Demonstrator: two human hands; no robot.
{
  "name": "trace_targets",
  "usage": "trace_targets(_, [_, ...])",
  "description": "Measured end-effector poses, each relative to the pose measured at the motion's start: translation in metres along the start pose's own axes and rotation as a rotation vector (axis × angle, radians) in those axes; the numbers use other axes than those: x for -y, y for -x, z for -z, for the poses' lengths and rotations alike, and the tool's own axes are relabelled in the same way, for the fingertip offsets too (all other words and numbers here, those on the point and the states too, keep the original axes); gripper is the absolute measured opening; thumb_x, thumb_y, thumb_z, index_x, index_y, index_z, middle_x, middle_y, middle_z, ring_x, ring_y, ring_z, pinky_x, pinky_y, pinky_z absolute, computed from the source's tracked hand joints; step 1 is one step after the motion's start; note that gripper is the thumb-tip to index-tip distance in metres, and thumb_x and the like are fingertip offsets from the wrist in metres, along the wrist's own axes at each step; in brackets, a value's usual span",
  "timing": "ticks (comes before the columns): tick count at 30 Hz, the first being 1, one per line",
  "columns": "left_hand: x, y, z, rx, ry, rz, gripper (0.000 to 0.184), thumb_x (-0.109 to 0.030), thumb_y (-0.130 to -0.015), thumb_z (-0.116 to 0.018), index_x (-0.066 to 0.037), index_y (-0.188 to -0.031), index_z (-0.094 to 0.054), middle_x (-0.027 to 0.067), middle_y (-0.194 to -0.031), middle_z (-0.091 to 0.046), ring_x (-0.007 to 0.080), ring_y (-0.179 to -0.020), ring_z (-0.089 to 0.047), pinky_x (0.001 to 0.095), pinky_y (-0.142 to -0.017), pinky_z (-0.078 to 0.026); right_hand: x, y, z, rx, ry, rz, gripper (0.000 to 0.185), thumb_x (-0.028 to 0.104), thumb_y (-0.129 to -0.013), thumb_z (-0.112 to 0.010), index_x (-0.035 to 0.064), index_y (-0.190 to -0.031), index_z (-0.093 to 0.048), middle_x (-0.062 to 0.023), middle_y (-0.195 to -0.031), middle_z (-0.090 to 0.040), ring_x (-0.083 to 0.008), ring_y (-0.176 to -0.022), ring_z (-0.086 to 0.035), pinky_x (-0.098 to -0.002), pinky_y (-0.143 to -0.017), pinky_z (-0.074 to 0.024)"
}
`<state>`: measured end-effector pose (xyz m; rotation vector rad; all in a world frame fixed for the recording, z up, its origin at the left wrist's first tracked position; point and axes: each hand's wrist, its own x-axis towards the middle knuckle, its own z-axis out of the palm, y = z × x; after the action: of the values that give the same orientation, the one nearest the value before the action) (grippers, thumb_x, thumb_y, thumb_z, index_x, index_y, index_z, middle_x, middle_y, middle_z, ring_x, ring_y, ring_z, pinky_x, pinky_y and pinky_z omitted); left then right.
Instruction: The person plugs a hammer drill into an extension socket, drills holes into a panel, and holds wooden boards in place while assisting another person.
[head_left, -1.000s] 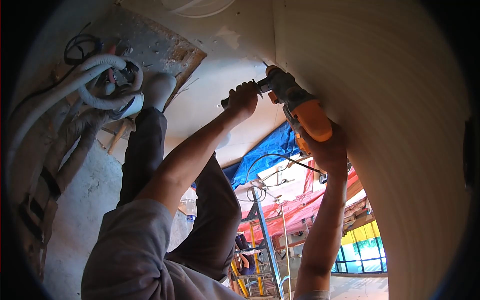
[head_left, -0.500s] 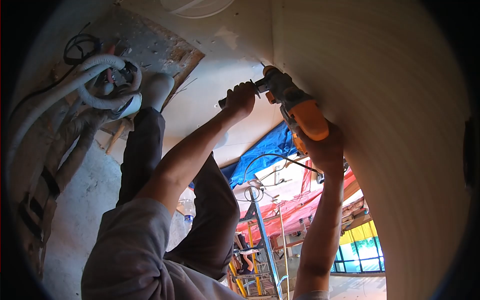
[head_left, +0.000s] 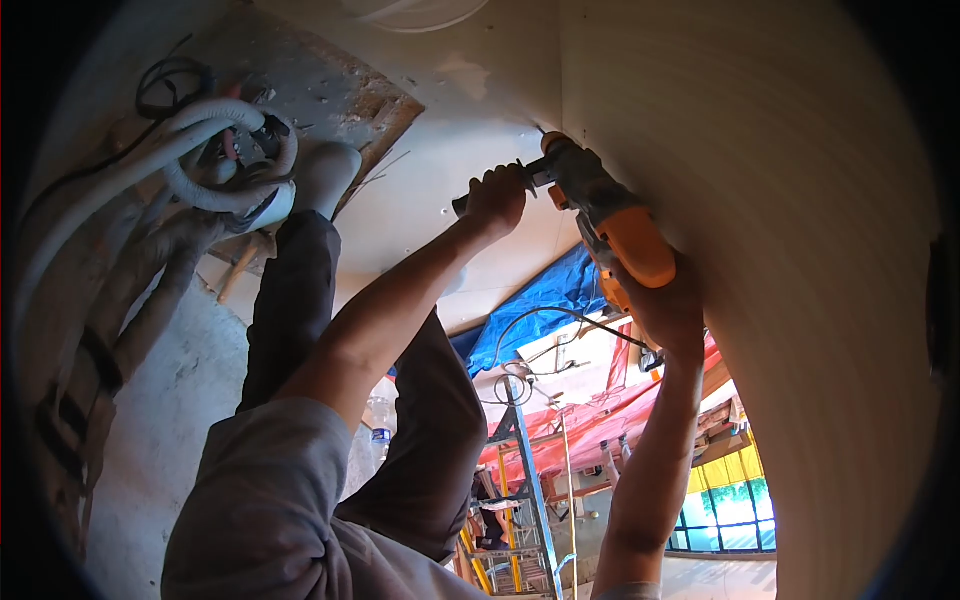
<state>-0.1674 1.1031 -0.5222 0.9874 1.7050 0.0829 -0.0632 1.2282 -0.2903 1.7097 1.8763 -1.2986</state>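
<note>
Left hand (head_left: 497, 200) and right hand (head_left: 672, 308) clamp a drill (head_left: 598, 190) beside a pale panel (head_left: 790, 290), blue tarp (head_left: 545, 293) beyond.

Left hand (head_left: 497, 198) wrapped on side handle (head_left: 462, 205) of orange/dark drill (head_left: 600, 200); right hand (head_left: 668, 300) on its rear grip. Drill tilted, bit end near the pale board's (head_left: 430, 190) edge, at the seam with the curved-looking wall (head_left: 740, 200); contact unclear. Dark cable (head_left: 545, 309) hangs below right hand. Blue tarp (head_left: 540, 295) below the board. Ladder (head_left: 530, 470), red sheeting (head_left: 590, 420) farther off. Pale hoses (head_left: 200, 130), looped, near board's broken edge.
</note>
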Motion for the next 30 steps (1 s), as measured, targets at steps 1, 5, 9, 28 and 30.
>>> trace_targets(1, [-0.001, 0.0, -0.002, -0.011, 0.025, 0.003, 0.021, -0.014, -0.09, -0.048, -0.003, -0.107, -0.053, 0.0158, -0.103, -0.06, 0.0307, -0.099, -0.059, 0.0497, -0.081, -0.045, -0.001, 0.002, 0.002, 0.002, 0.016, -0.009, 0.03, 0.016, -0.077, -0.076, -0.001, -0.099, -0.064, -0.0119, -0.08, -0.068, -0.0167, -0.074, -0.066, -0.0321, -0.069, -0.0519])
trace_targets(5, [0.0, -0.002, -0.004, 0.019, 0.058, 0.002, 0.025, -0.017, -0.09, -0.055, -0.002, -0.109, -0.051, 0.0176, -0.107, -0.058, 0.0341, -0.101, -0.058, 0.0508, -0.081, -0.045, 0.002, 0.003, 0.002, -0.008, 0.009, -0.004, 0.027, 0.015, -0.078, -0.075, -0.0013, -0.096, -0.064, -0.0088, -0.074, -0.066, -0.0138, -0.067, -0.063, -0.0311, -0.064, -0.0513])
trace_targets(9, [-0.001, -0.002, -0.004, -0.008, 0.054, 0.006, 0.022, -0.013, -0.091, -0.044, -0.003, -0.107, -0.054, 0.0157, -0.103, -0.06, 0.0304, -0.099, -0.06, 0.0492, -0.083, -0.045, 0.02, 0.004, 0.003, 0.018, -0.02, -0.112, 0.026, 0.018, -0.078, -0.075, -0.0013, -0.092, -0.063, -0.0055, -0.066, -0.062, -0.0103, -0.06, -0.059, -0.0297, -0.058, -0.0498])
trace_targets(28, [-0.022, 0.056, -0.001, -0.085, 0.059, -0.136, 0.019, -0.012, -0.087, -0.052, -0.001, -0.102, -0.051, 0.0188, -0.094, -0.059, 0.0355, -0.09, -0.059, 0.0519, -0.073, -0.045, 0.022, 0.082, 0.017, -0.041, 0.16, -0.034, 0.029, 0.015, -0.078, -0.073, -0.0015, -0.1, -0.064, -0.014, -0.083, -0.07, -0.025, -0.079, -0.07, -0.0347, -0.07, -0.0534])
trace_targets(30, [-0.032, 0.086, 0.003, -0.046, 0.054, -0.192, 0.019, -0.012, -0.086, -0.053, 0.0, -0.101, -0.052, 0.0185, -0.094, -0.059, 0.0346, -0.087, -0.06, 0.0503, -0.073, -0.045, 0.023, 0.118, 0.026, -0.038, 0.156, -0.126, 0.029, 0.013, -0.078, -0.073, -0.0019, -0.101, -0.064, -0.0148, -0.084, -0.07, -0.0254, -0.08, -0.07, -0.0348, -0.07, -0.0534])
